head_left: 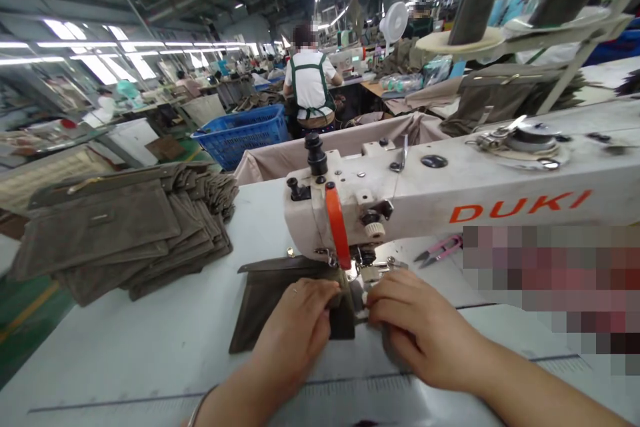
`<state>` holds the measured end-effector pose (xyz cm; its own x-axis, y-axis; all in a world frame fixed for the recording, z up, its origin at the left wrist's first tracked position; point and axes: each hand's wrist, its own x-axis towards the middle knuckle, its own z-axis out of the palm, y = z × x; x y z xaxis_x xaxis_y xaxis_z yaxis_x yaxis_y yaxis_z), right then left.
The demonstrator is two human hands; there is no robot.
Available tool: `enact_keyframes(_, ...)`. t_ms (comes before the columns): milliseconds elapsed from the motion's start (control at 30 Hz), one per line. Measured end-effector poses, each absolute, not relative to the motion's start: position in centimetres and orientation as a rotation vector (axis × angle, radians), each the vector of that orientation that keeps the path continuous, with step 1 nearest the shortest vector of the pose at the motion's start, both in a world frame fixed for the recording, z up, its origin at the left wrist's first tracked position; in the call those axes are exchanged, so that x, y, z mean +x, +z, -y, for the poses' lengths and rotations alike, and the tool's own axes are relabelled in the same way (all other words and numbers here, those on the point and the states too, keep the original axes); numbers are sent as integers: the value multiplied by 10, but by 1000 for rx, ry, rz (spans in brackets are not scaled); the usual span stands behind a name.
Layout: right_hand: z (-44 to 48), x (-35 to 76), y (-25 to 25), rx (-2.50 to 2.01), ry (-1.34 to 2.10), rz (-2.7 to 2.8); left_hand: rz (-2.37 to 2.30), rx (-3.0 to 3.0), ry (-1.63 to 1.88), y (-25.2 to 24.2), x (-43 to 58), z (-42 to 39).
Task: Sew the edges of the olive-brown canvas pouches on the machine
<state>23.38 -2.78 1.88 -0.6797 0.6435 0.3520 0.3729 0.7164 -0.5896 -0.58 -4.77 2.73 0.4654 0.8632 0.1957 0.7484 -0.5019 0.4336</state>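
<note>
A dark olive fabric panel (250,313), pouch-like with a flap along its far edge, lies flat under the head of a white sewing machine (310,213). My left hand (295,323) rests on the panel, its fingers bent and pinching a fold of the cloth beside the needle area. My right hand (420,327) is at the panel's right edge, close to the presser foot (367,273). Its fingers are curled together, and what they hold, if anything, is hidden. An orange guard (337,227) hangs down the machine's front, above the gap between my hands.
A stack of similar olive pieces (125,227) sits on the table's left. Pink-handled thread snips (440,250) lie behind my right hand. Thread cones (477,0) stand at upper right. Beyond the table are a blue crate (245,137) and a person in a white shirt (310,83).
</note>
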Motion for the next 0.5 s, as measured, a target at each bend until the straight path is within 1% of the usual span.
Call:
enact_keyframes(100, 24, 244, 24, -910, 679, 2363, -1430, 2204, 678, 28, -14, 44)
enact_keyframes(233, 12, 247, 23, -889, 706, 2393, -1373, 2242, 693, 20, -14, 45)
enact_keyframes(400, -7, 229, 10, -1186, 403, 2342, -1381, 2452, 549, 11, -5, 47)
enact_keyframes(500, -11, 220, 3, -1300, 316, 2288, -1387, 2466, 501, 12, -4, 45)
